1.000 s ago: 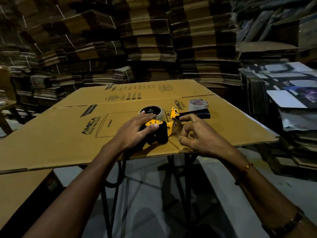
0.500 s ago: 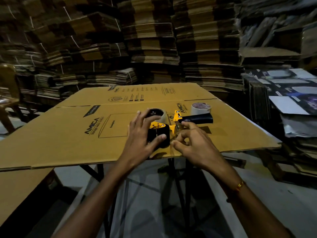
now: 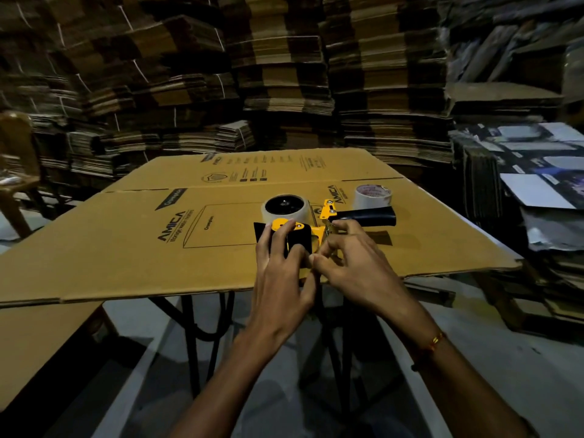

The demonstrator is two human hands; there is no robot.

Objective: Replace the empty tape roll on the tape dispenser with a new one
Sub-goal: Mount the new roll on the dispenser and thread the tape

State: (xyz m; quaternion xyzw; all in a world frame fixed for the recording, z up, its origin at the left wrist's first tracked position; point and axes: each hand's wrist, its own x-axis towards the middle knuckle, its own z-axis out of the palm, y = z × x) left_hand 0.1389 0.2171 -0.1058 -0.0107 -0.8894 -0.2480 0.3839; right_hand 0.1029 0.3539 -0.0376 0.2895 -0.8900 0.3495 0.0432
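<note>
A yellow and black tape dispenser (image 3: pixel 319 230) lies flat on a brown cardboard sheet (image 3: pixel 142 248), its black handle (image 3: pixel 369 216) pointing right. A pale tape roll (image 3: pixel 304 214) sits on its black hub. A second roll (image 3: pixel 373 199), with a printed core, stands just behind the handle. My left hand (image 3: pixel 278 276) holds the dispenser's black front part, fingers on top and thumb against its near side. My right hand (image 3: pixel 354 263) is curled at the metal front end, thumb and forefinger pinched together beside my left thumb. What they pinch is too small to tell.
The cardboard sheet lies on a black folding-leg table (image 3: pixel 189 327) and overhangs it toward me. Tall stacks of flattened cartons (image 3: pixel 284 90) wall the back. Printed sheets (image 3: pixel 537 188) are piled at the right. A wooden chair (image 3: pixel 15 153) stands at the far left.
My left hand has shifted from the dispenser's side onto the top of its black front part. My right hand's fingers drew in toward my left thumb. The view has come closer.
</note>
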